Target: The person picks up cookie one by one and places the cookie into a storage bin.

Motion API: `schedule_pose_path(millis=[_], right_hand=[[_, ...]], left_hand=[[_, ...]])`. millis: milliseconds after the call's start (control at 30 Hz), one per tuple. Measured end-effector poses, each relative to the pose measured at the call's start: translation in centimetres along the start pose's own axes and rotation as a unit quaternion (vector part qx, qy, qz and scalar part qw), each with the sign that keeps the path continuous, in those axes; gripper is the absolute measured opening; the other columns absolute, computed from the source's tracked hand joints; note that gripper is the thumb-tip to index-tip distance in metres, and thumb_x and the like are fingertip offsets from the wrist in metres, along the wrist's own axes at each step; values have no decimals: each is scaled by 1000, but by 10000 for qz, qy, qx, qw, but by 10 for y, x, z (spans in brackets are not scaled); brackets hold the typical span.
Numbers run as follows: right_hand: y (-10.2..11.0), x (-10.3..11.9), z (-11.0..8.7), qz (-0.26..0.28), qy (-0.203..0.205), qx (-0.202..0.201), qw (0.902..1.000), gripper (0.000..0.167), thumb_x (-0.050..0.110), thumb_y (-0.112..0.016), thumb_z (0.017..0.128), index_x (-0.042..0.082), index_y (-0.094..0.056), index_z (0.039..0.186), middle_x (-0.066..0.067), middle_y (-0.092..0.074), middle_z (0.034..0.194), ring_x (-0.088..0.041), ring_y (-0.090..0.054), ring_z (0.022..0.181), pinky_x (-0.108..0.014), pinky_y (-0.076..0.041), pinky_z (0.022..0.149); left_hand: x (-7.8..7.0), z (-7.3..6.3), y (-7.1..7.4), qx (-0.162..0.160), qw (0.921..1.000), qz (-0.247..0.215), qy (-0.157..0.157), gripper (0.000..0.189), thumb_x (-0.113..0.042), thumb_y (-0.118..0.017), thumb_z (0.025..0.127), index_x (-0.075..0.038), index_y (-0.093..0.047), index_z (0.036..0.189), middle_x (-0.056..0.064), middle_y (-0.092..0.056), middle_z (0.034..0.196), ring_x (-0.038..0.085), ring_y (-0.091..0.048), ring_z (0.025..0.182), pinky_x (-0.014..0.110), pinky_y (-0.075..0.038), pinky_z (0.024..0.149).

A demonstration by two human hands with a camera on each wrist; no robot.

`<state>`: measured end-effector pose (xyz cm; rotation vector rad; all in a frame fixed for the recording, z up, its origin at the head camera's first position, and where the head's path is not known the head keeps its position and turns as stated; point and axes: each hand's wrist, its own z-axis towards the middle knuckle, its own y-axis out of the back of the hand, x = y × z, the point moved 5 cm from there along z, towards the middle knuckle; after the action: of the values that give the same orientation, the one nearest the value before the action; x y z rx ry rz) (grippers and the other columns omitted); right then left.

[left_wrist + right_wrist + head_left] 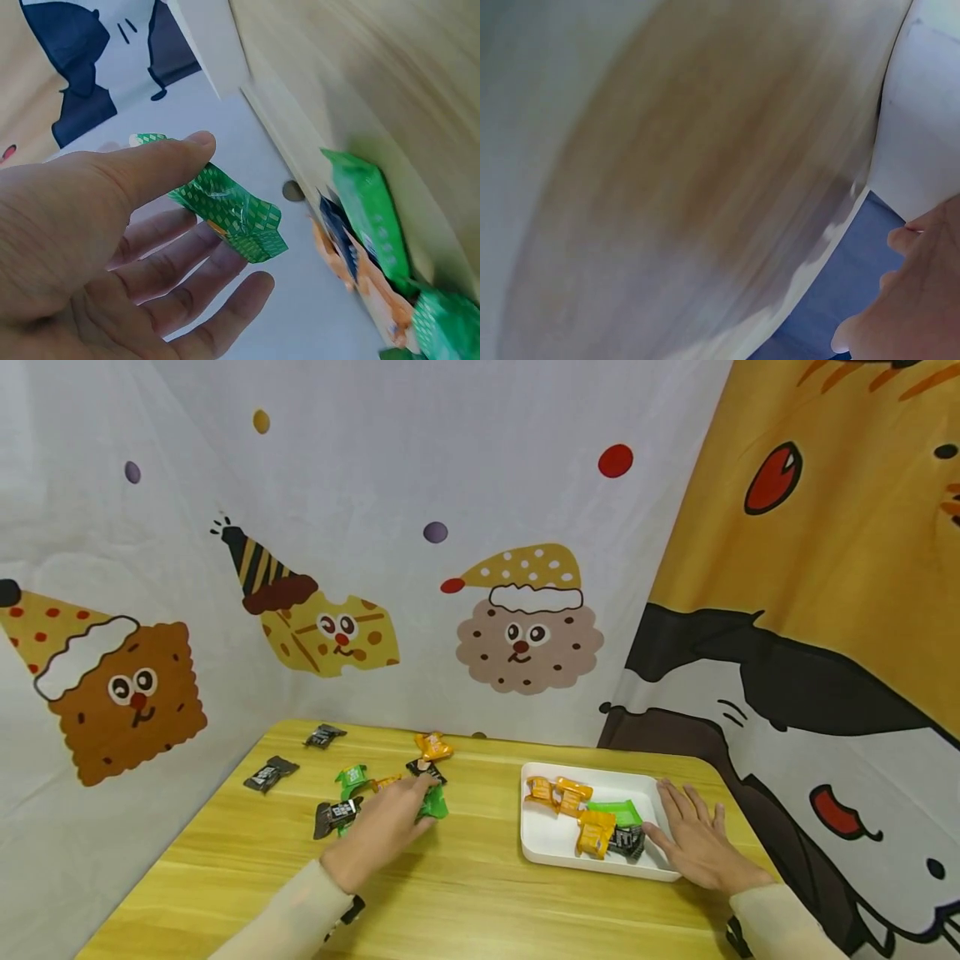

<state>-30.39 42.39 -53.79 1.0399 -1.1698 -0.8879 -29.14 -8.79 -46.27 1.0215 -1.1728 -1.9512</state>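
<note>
In the left wrist view my left hand [97, 247] pinches a green-wrapped candy [236, 210] between thumb and fingers. The head view has this left hand [386, 827] low over a loose group of candies on the left half of the table. Beside it lie a black candy [337, 816], a green candy [351, 779] and an orange candy [433, 746]. My right hand [697, 839] touches the right side of a white tray [551, 846], fingers spread and fairly straight. Inside the tray are several orange candies [595, 835], a green candy [617, 812] and a black candy [627, 841].
Two more black candies, one nearer [270, 773] and one at the back [324, 736], lie toward the table's left edge. The wooden table [465, 893] meets a cartoon-printed cloth [420, 693] at its back. Only part of the right hand shows in the right wrist view.
</note>
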Motion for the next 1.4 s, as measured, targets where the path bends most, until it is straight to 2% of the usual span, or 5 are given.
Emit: schedule_pose_path(millis=[200, 467, 667, 1033, 1400], right_hand=[[0, 0, 2, -81, 16, -18, 10000, 94, 58, -56, 120, -1, -22, 184, -32, -21, 191, -67, -14, 173, -103, -1, 124], [1, 3, 4, -174, 64, -8, 9998, 93, 58, -57, 120, -2, -25, 183, -30, -25, 190, -66, -15, 173, -103, -3, 124], [0, 2, 6, -46, 75, 60, 9999, 95, 60, -55, 120, -2, -22, 184, -31, -21, 191, -67, -11, 174, -102, 2, 124], [-2, 2, 9, -37, 72, 108, 9999, 95, 60, -55, 120, -1, -21, 184, -31, -20, 192, -65, -10, 174, -102, 2, 125], [-1, 3, 8, -124, 81, 76, 9999, 95, 59, -55, 120, -3, -22, 183, -32, -23, 190, -66, -13, 173, -102, -1, 125]], left_hand=[[-18, 13, -4, -28, 9993, -140, -360, 58, -13, -97, 97, 2, -72, 148, 23, -81, 139, 34, -85, 114, 41, -74, 92], [-41, 35, -14, -1, 9983, -77, -577, 57, -21, -95, 101, -2, -72, 149, 20, -83, 133, 28, -85, 110, 35, -74, 87], [-58, 53, -18, 16, 9963, -30, -854, 56, -23, -95, 101, -3, -73, 149, 19, -83, 136, 26, -85, 114, 34, -73, 93], [-91, 82, -36, 377, 9914, 229, -1230, 49, -29, -92, 104, -8, -77, 146, 9, -86, 128, 17, -83, 109, 25, -71, 93], [-122, 109, -49, 870, 9861, 317, -1383, 52, -38, -95, 97, -13, -81, 140, 3, -86, 127, 8, -80, 104, 18, -67, 90]])
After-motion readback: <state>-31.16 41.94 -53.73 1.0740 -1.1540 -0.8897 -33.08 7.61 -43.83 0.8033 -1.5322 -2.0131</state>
